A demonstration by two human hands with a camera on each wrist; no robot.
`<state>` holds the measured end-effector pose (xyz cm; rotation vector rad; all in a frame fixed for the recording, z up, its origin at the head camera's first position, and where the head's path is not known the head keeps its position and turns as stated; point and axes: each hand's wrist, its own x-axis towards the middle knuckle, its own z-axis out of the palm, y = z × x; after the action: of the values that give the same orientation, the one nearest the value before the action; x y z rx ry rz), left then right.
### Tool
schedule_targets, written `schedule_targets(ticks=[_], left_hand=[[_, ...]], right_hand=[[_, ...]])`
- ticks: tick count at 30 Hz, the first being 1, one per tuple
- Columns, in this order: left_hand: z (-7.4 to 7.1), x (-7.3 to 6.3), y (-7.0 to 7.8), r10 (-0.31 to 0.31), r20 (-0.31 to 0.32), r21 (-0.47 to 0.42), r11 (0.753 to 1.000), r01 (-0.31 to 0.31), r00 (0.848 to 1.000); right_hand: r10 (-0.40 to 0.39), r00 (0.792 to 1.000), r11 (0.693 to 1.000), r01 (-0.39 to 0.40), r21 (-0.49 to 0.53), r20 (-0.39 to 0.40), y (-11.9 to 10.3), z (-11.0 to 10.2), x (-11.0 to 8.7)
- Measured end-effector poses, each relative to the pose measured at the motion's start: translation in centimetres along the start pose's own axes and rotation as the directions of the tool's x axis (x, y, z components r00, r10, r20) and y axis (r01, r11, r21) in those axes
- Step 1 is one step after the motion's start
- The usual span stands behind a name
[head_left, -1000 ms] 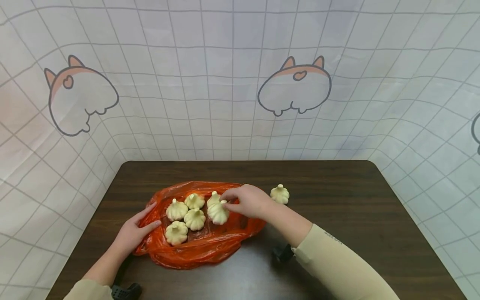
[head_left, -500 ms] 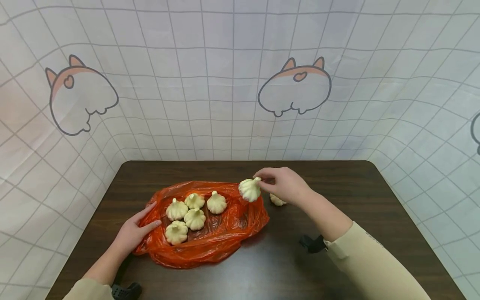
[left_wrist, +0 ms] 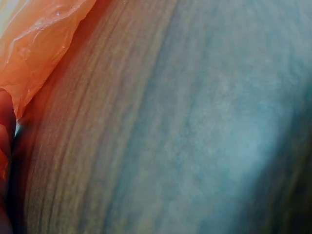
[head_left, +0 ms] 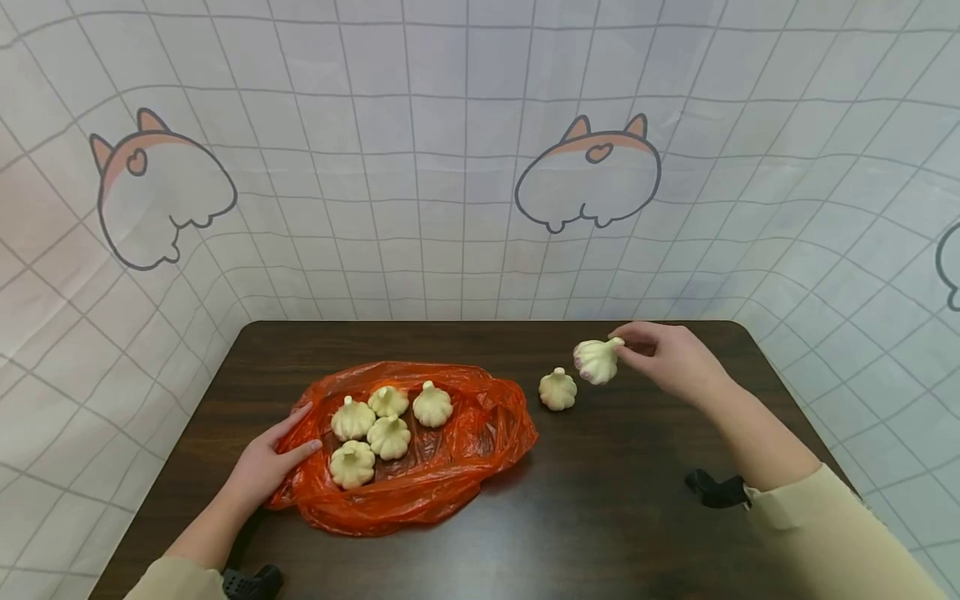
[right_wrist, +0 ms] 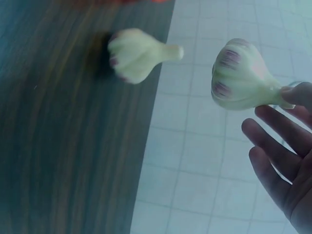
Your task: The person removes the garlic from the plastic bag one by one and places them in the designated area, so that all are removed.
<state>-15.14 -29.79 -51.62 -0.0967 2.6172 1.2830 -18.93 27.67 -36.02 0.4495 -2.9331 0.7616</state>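
Note:
My right hand (head_left: 675, 358) pinches a garlic bulb (head_left: 596, 361) by its stem, above the right part of the table. In the right wrist view, the held bulb (right_wrist: 239, 75) shows purple streaks, and thumb and fingertips meet at its stem. Another garlic bulb (head_left: 558, 389) stands on the table just left of it. My left hand (head_left: 262, 462) rests against the left side of an orange plastic bag (head_left: 405, 508), thumb and forefinger stretched out and apart. Several garlic bulbs (head_left: 389, 437) lie in the opened bag. The left wrist view catches only fingers and the bag's edge (left_wrist: 44, 53).
The dark wooden table (head_left: 585, 517) carries everything. A white curtain with a grey grid and cartoon animals (head_left: 465, 208) hangs behind it and along both sides. Dark devices sit at my left wrist (head_left: 253, 582) and right wrist (head_left: 716, 490).
My right hand has lifted a garlic bulb out of the orange bag and carried it right, past the bulb on the table. My left hand and the bag have stayed nearly still.

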Motion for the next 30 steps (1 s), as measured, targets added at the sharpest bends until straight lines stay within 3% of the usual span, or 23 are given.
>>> schedule_targets(ticks=[8,21,30], left_hand=[[0.0,0.1,-0.3,0.005,-0.006,-0.002,1.0,-0.005,1.0],[0.1,0.2,-0.3,0.002,-0.007,-0.016,1.0,-0.002,1.0],[0.1,0.3,-0.4,0.009,-0.012,-0.002,1.0,-0.009,1.0]], right_hand=[[0.014,0.999,0.999,-0.013,-0.045,0.036,1.9,0.8,-0.3],[0.053,0.991,0.995,-0.041,-0.092,0.124,5.4,5.1,0.8],[0.061,0.985,0.995,-0.049,-0.082,0.162,5.9,6.5,1.5]])
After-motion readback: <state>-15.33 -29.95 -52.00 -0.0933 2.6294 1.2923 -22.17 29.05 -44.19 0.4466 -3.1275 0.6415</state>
